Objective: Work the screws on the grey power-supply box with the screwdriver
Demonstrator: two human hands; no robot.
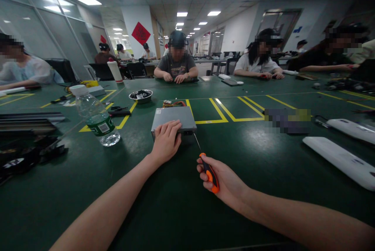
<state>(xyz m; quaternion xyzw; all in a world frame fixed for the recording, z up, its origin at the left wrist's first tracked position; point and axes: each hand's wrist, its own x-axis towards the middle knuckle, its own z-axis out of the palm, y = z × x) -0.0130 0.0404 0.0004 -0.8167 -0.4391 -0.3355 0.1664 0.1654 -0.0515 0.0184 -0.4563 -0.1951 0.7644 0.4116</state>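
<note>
A grey metal box [173, 116] with coloured wires [174, 103] at its back edge rests on the green table. On its top and front edge lies my left hand [166, 140], thumb at the front face and fingers close together over the top. My right hand [218, 176] is wrapped round the orange and black handle of a screwdriver [210, 173]. The thin shaft points up and left, and its tip is at the lower right corner of the box's front face; whether it touches a screw is too small to tell.
A water bottle [101, 120] and a metal bowl of small parts [141, 95] stand left of the box. Dark parts [26, 157] lie far left, white devices [341, 161] at right. A person [176, 61] sits opposite at the green table [249, 149].
</note>
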